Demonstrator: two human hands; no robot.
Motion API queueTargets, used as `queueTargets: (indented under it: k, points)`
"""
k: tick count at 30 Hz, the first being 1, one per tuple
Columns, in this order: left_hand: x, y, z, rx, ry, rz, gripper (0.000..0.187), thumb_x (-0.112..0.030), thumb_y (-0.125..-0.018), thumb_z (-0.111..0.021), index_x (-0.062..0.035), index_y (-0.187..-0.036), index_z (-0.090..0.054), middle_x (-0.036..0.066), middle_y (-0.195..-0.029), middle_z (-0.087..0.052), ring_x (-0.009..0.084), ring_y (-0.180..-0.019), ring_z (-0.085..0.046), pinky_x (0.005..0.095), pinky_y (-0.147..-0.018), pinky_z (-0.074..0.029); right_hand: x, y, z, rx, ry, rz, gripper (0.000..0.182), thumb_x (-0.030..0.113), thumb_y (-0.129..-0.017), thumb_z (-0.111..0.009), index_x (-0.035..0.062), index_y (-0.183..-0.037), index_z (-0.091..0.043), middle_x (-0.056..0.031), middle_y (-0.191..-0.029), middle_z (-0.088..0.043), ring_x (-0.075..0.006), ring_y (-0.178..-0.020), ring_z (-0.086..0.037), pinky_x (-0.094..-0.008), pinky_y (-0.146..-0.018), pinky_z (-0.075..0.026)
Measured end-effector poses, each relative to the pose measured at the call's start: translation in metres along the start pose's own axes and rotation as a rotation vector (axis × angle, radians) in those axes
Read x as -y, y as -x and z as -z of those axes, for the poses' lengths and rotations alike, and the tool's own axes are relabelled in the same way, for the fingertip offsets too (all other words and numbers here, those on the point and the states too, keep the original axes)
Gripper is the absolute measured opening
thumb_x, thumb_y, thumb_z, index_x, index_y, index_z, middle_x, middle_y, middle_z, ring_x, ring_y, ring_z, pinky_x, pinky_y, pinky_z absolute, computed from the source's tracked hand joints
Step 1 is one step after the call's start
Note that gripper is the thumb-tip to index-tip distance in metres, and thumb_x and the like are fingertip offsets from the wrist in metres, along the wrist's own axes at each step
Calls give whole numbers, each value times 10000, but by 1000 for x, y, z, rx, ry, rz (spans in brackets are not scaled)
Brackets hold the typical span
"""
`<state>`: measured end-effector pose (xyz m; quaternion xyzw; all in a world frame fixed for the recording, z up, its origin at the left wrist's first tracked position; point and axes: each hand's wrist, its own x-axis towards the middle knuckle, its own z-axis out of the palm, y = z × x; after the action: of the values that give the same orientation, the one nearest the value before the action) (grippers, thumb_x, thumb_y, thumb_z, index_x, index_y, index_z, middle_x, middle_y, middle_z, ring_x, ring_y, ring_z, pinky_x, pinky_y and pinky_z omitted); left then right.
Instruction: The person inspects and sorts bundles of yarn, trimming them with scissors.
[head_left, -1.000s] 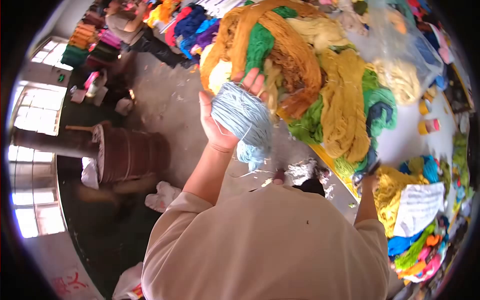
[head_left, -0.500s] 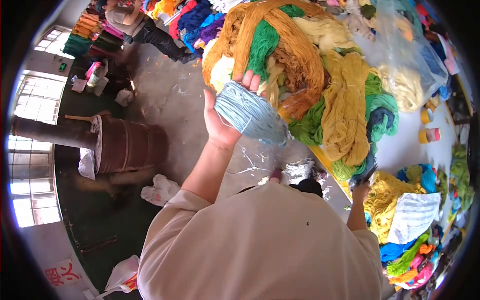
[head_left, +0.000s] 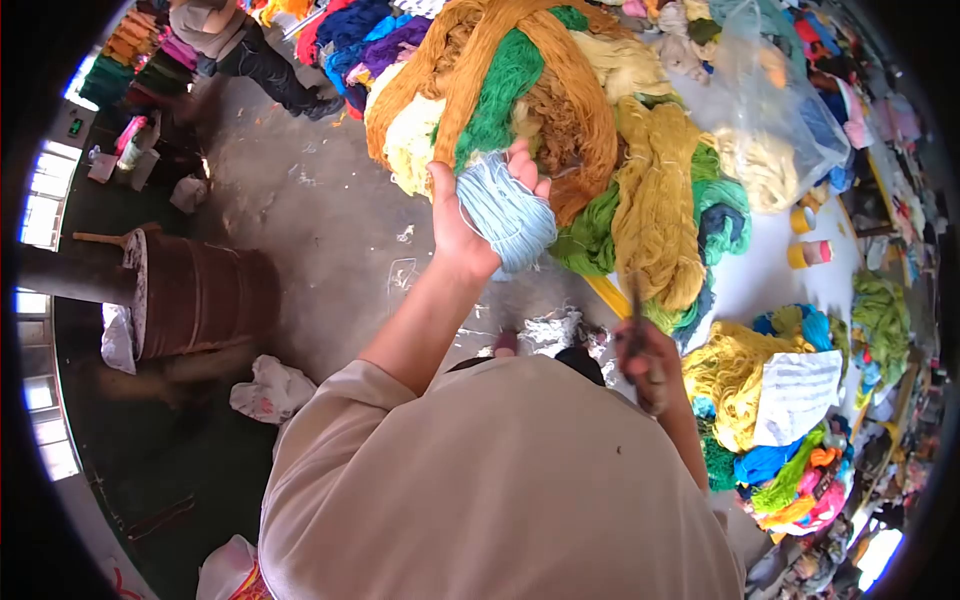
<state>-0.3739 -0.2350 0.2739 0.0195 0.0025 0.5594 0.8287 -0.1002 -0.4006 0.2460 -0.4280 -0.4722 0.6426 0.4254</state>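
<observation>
A bundle of pale blue yarn [head_left: 508,215] rests in my left hand [head_left: 468,230], the palm turned up and the fingers curled around its far side. The bundle is held up over the floor, in front of the heaped skeins. My right hand [head_left: 652,365] is low at the right, by the table's edge, with its fingers closed around dark scissors [head_left: 636,300] whose blades point away from me. Motion blurs this hand and the scissors. Closest to the scissors lies a long mustard-yellow skein [head_left: 655,200] on the table.
Orange [head_left: 580,80] and green skeins [head_left: 505,90] are heaped on the table ahead. Right of them are a clear plastic bag [head_left: 780,120], small cones [head_left: 808,253] and a striped cloth [head_left: 797,395]. A rusty barrel [head_left: 210,295] stands left; another person [head_left: 250,50] is at the far left.
My right hand has come in from the right with the scissors, nearer my body. The blue yarn now hangs more compactly in my left hand, and the view has shifted to the right.
</observation>
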Motion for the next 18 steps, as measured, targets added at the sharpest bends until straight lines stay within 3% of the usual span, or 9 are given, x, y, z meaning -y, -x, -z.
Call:
queueTargets:
  k: [1,2,4,5,11,12,15,17,18]
  points:
    - [0,3,1,-13,39,25,1043,-798,-875,-282,44,-1491,-271,138,-1164,-666,290,-1023,-663,495,-1048,-430,7,-14,-13,94,56,-133,421,348,-915,-689,17,-1163,-613,16,-749,-565,-80,-636,-531,-218,-583,-416]
    - [-1,6,-2,-1,47,24,1043,-798,-875,-282,44,-1491,-271,138,-1164,-666,290,-1023,-663,495,-1048,-430,25,-23,-34,162,142,-11,282,199,-908,-667,52,-1147,-642,18,-761,-589,-69,-676,-560,-205,-617,-440]
    - [-6,16,-11,-26,102,41,1021,-783,-890,-259,37,-1500,-259,141,-1185,-661,298,-1043,-664,504,-1053,-425,46,-38,-54,203,227,-228,281,111,-872,-695,85,-1149,-651,31,-758,-599,-51,-690,-563,-204,-630,-456]
    - [-9,22,-14,-18,109,28,1021,-783,-890,-259,37,-1500,-259,141,-1185,-661,298,-1043,-664,504,-1053,-425,44,-43,-65,204,304,-95,239,115,-921,-576,57,-1144,-638,36,-696,-567,-40,-553,-491,-186,-504,-343]
    - [-19,44,-13,35,122,54,1010,-791,-896,-204,19,-1489,-308,163,-1219,-646,313,-1062,-656,512,-1048,-423,42,-49,-87,227,412,-40,240,47,-898,-574,58,-1127,-646,32,-687,-564,-46,-584,-529,-190,-523,-380]
    - [-19,46,-13,48,108,70,1014,-799,-891,-190,13,-1481,-332,183,-1284,-613,326,-1129,-622,514,-1055,-412,44,-49,-91,233,419,-41,240,47,-898,-574,58,-1127,-646,32,-687,-564,-46,-584,-529,-190,-523,-380]
    - [-17,56,-19,-24,-32,104,1026,-826,-855,-275,33,-1397,-419,232,-1349,-547,368,-1231,-546,528,-1078,-395,50,-51,-101,175,325,-156,315,-21,-833,-662,64,-1136,-649,32,-701,-566,-42,-617,-535,-188,-553,-403]
    - [-15,59,-28,-51,-87,84,1021,-827,-854,-275,18,-1415,-390,252,-1423,-478,397,-1289,-495,544,-1100,-366,45,-50,-102,167,353,43,412,-45,-772,-757,68,-1154,-648,34,-721,-566,-35,-639,-530,-185,-571,-416]
    - [-15,60,-29,-57,-116,86,1014,-825,-855,-274,10,-1419,-388,255,-1422,-479,409,-1299,-484,552,-1102,-360,47,-51,-104,152,294,38,421,-34,-780,-764,74,-1171,-649,36,-752,-561,-49,-670,-558,-205,-588,-448]
